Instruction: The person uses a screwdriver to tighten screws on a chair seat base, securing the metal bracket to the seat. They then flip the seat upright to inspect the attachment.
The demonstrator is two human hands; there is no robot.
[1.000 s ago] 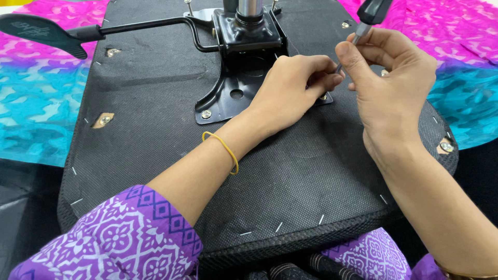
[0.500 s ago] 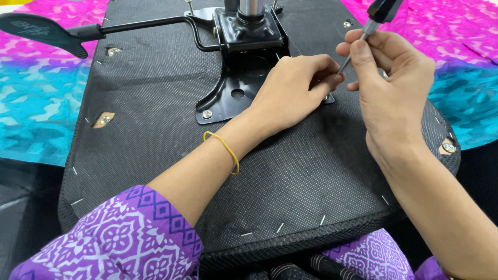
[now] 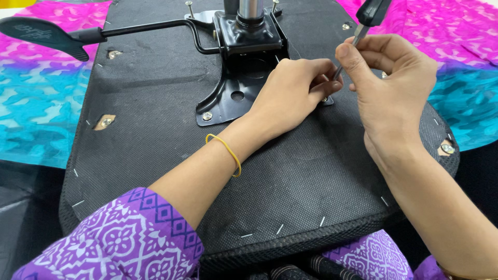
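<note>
An upturned black office chair seat (image 3: pixel 155 155) lies in front of me, its fabric underside stapled along the edge. A black metal mounting plate (image 3: pixel 233 88) with a chrome post (image 3: pixel 249 8) is bolted to it. My left hand (image 3: pixel 290 93) rests on the plate's right corner, fingertips pinched at a screw spot. My right hand (image 3: pixel 389 78) grips the shaft of a screwdriver (image 3: pixel 363 21) with a black handle, its tip pointing down at that same corner.
A black height lever with a paddle end (image 3: pixel 41 31) juts out to the left of the plate. Two loose bolts stand up at the plate's far side (image 3: pixel 191 8). A pink and turquoise cloth (image 3: pixel 31 103) covers the surface beneath the seat.
My right hand has slid a little up the screwdriver shaft and the tool has tilted slightly. My left hand stays on the plate's corner.
</note>
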